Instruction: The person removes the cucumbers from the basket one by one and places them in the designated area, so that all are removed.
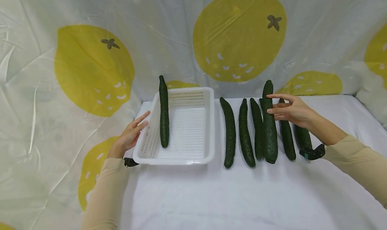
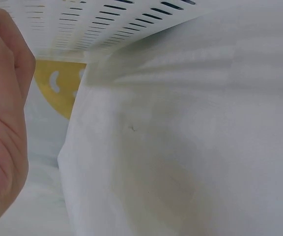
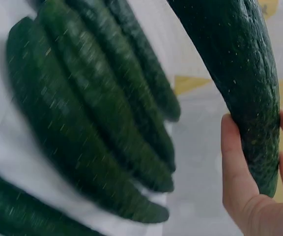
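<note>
My right hand (image 1: 294, 110) pinches a dark green cucumber (image 1: 270, 132) between thumb and fingers near its upper part. In the right wrist view this cucumber (image 3: 247, 83) stands apart from several others (image 3: 82, 118) on the table. My left hand (image 1: 130, 136) is at the left side of a white plastic basket (image 1: 173, 161), its fingers straight against the outer wall. Inside the basket one cucumber (image 1: 164, 116) lies along the left side, its far end reaching past the back rim. The left wrist view shows part of the hand (image 2: 4, 103) below the basket's slotted wall (image 2: 127, 22).
Several cucumbers lie side by side right of the basket, among them a curved one (image 1: 228, 132) nearest it and another (image 1: 303, 136) partly behind my right wrist. A white cloth (image 1: 242, 196) covers the table. A lemon-print curtain (image 1: 169, 38) hangs behind.
</note>
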A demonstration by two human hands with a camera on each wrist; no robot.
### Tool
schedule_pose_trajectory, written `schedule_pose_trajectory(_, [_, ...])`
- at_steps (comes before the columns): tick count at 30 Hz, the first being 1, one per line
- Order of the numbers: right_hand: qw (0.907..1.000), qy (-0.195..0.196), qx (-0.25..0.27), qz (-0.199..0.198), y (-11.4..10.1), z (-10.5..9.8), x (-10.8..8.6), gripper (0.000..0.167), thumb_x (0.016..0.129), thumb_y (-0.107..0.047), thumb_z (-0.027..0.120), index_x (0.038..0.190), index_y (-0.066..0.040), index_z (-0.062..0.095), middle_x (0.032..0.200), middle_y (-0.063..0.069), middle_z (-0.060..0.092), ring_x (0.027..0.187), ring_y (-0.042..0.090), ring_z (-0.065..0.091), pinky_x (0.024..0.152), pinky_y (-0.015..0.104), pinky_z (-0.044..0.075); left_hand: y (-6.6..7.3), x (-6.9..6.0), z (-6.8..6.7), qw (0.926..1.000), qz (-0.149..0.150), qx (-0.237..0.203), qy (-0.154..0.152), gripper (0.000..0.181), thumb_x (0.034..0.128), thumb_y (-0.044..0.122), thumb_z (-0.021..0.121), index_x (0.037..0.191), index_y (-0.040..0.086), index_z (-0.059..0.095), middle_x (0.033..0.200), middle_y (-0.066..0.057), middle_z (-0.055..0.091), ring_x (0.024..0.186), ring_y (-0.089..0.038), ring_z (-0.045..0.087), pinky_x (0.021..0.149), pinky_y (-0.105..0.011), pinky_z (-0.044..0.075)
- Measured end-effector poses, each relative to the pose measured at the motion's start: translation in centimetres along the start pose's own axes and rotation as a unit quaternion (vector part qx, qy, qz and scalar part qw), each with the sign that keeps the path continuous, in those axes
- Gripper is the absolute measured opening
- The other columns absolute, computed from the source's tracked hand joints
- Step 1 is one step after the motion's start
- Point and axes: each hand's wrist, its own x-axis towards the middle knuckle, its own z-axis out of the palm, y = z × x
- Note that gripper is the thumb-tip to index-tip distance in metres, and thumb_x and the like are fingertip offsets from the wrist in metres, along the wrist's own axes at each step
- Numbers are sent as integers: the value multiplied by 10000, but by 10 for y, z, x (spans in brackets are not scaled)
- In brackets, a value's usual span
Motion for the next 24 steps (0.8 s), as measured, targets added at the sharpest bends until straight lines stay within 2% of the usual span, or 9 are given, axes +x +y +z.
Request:
schedule_pose_trajectory(7, [9988,257,-415,-27,10,-21,-5,528,961,-19,653,1390,-320,586,1494,288,248,973,127,686,798,320,574,0,1,0,10000,-7,-4,-15,535,1084,142,439,1586,264,302,1242,-24,607,969,-136,670,768,-278,578])
schedule_pose_trajectory(12, [9975,279,-641,-96,15,-40,-10,540,955,-4,654,1381,-331,601,1371,182,377,976,135,677,792,332,576,1,0,1,10000,-21,18,23,531,1084,144,441,1583,268,311,1239,-25,608,965,-143,674,762,-284,580])
schedule_pose_trajectory(16, [9967,311,-746,-125,17,-55,-15,537,955,24,640,1375,-309,615,1271,95,456,971,149,681,796,340,579,1,0,0,10000,26,-14,-64,533,1086,129,429,1586,265,301,1249,-27,605,973,-148,671,768,-285,579])
schedule_pose_trajectory(20, [9952,217,-940,-130,21,-71,-21,553,967,23,619,1417,-296,579,1293,28,442,1021,109,652,803,332,575,1,0,-1,9999,43,-58,-98,532,1086,128,430,1585,262,303,1250,-25,608,976,-146,671,773,-282,578])
schedule_pose_trajectory(24, [9940,6,-1068,-244,24,-88,-26,575,974,54,586,1450,-266,544,1297,-95,508,1054,106,643,805,332,573,1,1,-1,9999,16,-105,-87,534,1086,125,428,1587,254,297,1251,-21,610,972,-142,671,770,-276,577])
